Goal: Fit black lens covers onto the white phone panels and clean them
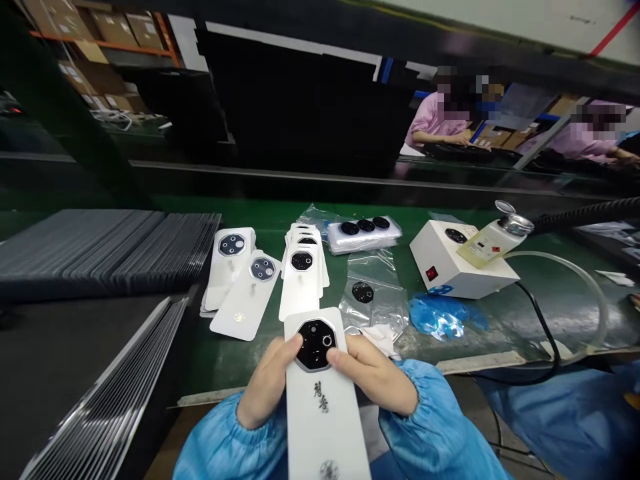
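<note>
I hold a white phone back cover [325, 407] upright in front of me with both hands. My left hand [267, 390] grips its left edge, thumb pressed on the black octagonal camera piece [315, 343]. My right hand [375, 377] grips the right edge, thumb on the same black piece. Both wrists wear blue sleeves. Just beyond lie more white covers: a stack [303, 267] with black camera pieces and two covers [240, 280] with lens rings fitted.
A bagged row of covers [364, 233] and a clear bag with one black piece [367, 293] lie on the green belt [550, 307]. A white box with a red switch [455, 263], a hose and cable sit right. Dark trays [100, 250] stack left. Other people work far right.
</note>
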`<state>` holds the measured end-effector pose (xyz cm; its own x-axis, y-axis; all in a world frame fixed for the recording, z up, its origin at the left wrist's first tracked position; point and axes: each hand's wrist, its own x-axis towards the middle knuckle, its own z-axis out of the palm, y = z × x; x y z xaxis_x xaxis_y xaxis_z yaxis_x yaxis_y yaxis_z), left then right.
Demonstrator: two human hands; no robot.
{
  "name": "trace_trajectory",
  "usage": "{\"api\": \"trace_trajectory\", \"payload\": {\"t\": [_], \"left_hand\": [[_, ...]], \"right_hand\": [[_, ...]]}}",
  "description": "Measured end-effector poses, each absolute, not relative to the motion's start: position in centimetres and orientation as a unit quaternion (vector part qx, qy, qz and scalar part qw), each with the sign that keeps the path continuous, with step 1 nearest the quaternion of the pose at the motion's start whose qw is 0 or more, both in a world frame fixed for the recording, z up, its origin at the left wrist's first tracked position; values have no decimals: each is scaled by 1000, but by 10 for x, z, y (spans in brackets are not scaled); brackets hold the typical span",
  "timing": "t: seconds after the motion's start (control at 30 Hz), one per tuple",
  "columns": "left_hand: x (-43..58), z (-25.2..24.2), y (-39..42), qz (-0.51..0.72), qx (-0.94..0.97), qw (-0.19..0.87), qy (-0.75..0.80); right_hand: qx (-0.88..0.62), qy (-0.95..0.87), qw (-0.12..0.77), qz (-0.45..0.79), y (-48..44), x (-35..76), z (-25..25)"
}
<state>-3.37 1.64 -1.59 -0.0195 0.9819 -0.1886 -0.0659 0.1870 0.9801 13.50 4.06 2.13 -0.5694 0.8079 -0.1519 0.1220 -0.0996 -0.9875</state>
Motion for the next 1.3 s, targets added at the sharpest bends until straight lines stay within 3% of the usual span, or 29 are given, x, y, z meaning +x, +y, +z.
{"api": "trace_trajectory", "payload": {"t": [0.23,0.47,0.67,0.93,1.07,1.2,1.3], "left_hand": [[-61,7,31,379,578,398,603],[-96,6,45,297,570,88,761],[-106,-7,45,253,575,75,775],[-83,3,35,417,505,19,756],[-38,3,15,467,518,101,709],[-1,3,-1,507,450,460,574],[11,9,-3,468,414,602,497]], "right_hand": [[-394,-564,251,681,70,117,2],[-487,-562,253,619,155,103,-4],[-548,-588,283,524,185,108,-9],[-513,-659,359,417,149,123,0],[-479,-645,466,371,123,127,11],[-471,-626,554,281,92,141,17],[-452,-654,567,215,67,151,18]]}}
